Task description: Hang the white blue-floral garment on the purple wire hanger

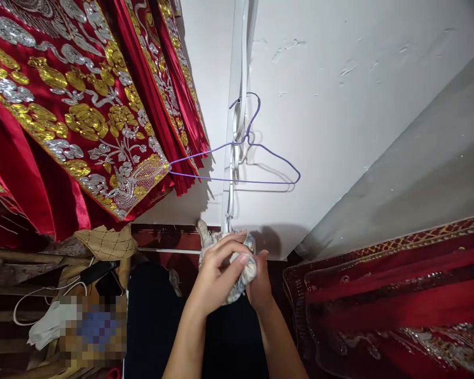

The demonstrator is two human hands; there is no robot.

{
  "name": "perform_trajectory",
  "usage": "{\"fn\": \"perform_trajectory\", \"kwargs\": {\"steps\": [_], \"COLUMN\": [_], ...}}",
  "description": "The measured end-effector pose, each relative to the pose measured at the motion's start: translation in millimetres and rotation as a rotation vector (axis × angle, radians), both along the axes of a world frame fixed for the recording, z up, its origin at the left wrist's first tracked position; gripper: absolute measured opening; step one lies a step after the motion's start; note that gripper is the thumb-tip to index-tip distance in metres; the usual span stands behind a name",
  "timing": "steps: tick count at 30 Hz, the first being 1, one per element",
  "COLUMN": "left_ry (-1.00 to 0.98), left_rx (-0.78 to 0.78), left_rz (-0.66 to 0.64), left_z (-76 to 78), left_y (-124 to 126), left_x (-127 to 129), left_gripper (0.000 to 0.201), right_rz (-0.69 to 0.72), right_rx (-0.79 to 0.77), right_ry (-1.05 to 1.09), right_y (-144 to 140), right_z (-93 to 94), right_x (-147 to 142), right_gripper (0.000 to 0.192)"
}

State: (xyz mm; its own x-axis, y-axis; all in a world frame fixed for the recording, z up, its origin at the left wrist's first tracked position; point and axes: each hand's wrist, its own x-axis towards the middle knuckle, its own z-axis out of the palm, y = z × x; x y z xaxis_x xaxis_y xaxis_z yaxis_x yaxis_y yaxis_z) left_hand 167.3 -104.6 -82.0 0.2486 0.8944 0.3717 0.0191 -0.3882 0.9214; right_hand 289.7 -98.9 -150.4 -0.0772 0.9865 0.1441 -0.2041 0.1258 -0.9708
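Two bare forearms rose from the bottom edge of the view, meeting in the middle over a dark lap. Between them sat a small crumpled bundle of pale patterned cloth point(243, 273), held at about the centre of the scene, just below the foot of a white wall point(339, 105). At the front, the left hand point(215, 276) had its fingers curled together and clamped over the bundle, the thumb pressed on its near face. Behind the bundle, the right hand point(260, 284) was closed against the far side, with only its thumb and the back of the palm showing. A loose corner of the cloth stuck up at the upper left of the hands. Directly above them, a thin purple wire hanger point(237, 160) hung against the wall on a white cord point(239, 63), well apart from the hands and carrying nothing. To the upper left hung heavy red fabric with gold and silver embroidery point(82, 110). At the right lay a red patterned carpet point(391, 295). Low on the left sat a tan quilted item point(106, 242), a white cable point(35, 300) and a blurred patch.
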Motion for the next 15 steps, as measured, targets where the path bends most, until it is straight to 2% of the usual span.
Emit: {"fn": "perform_trajectory", "kwargs": {"steps": [2, 5, 7, 9, 11, 12, 13, 15], "left_ry": [0.115, 0.162, 0.195, 0.279, 0.424, 0.507, 0.584, 0.711], "left_rx": [0.075, 0.101, 0.076, 0.030, -0.028, -0.047, -0.050, -0.018], "left_rz": [0.039, 0.119, 0.028, -0.143, -0.255, -0.267, -0.253, -0.163], "left_z": [3.7, 2.9, -1.3, -6.1, -8.0, -6.9, -4.1, 6.1], "left_y": [-0.7, 11.1, 21.3, 28.0, 29.5, 28.7, 27.2, 24.2], "left_x": [3.2, -7.2, -21.0, -36.6, -51.7, -58.7, -65.3, -77.4], "left_gripper": [0.022, 0.042, 0.049, 0.053, 0.051, 0.047, 0.044, 0.040], "right_rz": [0.076, 0.218, 0.266, 0.285, 0.215, 0.144, 0.063, -0.059], "right_rx": [-0.031, -0.006, 0.067, 0.204, 0.353, 0.415, 0.458, 0.475], "right_ry": [0.129, 0.014, -0.138, -0.249, -0.302, -0.313, -0.322, -0.331], "right_y": [-4.3, -5.8, -1.7, 7.1, 21.6, 31.1, 42.4, 69.4], "right_z": [6.6, 23.9, 38.9, 55.8, 73.7, 82.2, 89.6, 99.0], "right_x": [-1.3, 7.8, 20.3, 35.0, 48.1, 52.7, 55.4, 55.0], "right_gripper": [0.073, 0.059, 0.055, 0.037, 0.024, 0.024, 0.028, 0.049]}}
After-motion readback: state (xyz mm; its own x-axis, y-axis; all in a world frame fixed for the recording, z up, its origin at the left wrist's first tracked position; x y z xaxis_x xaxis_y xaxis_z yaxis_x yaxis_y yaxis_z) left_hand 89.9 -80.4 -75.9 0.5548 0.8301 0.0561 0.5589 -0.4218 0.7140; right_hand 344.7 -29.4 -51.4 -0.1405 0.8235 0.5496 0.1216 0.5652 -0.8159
